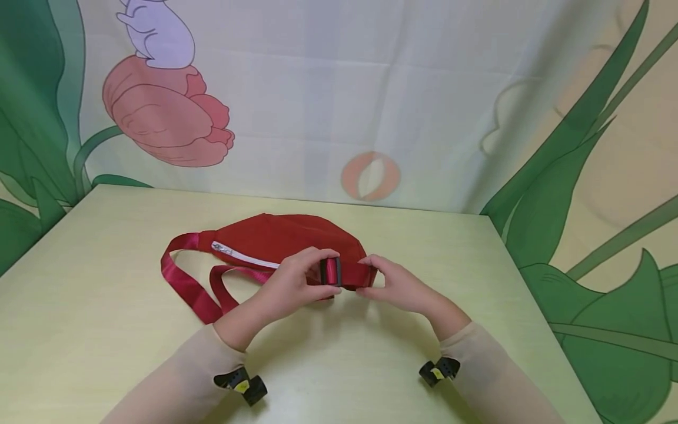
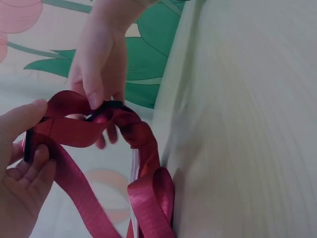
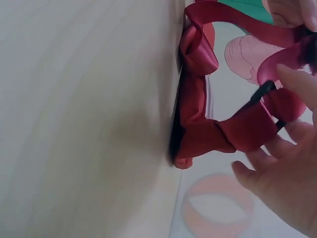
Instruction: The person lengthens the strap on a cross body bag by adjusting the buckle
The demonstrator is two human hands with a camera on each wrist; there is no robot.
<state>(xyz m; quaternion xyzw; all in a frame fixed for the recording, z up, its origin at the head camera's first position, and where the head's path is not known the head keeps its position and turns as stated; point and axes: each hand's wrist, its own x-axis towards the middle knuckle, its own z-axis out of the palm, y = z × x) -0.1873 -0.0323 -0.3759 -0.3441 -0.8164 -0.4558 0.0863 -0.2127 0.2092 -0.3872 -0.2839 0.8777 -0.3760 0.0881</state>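
Note:
A red waist bag (image 1: 288,232) with a white zipper (image 1: 246,256) lies on the table, its strap (image 1: 185,288) looping out on the left. At the bag's right end my left hand (image 1: 286,282) pinches a black strap slider (image 1: 339,272) between thumb and fingers. Red webbing passes through that slider. My right hand (image 1: 405,288) grips the folded strap just right of it, thumb below and fingers above. In the right wrist view a second black buckle (image 3: 262,93) sits in the strap loop by the right fingers.
The pale table (image 1: 132,365) runs to a white curtain (image 1: 296,118) printed with a flower and a white animal. Large printed green leaves (image 1: 556,194) stand at the right side. Black wrist cameras (image 1: 249,386) are strapped on both sleeves.

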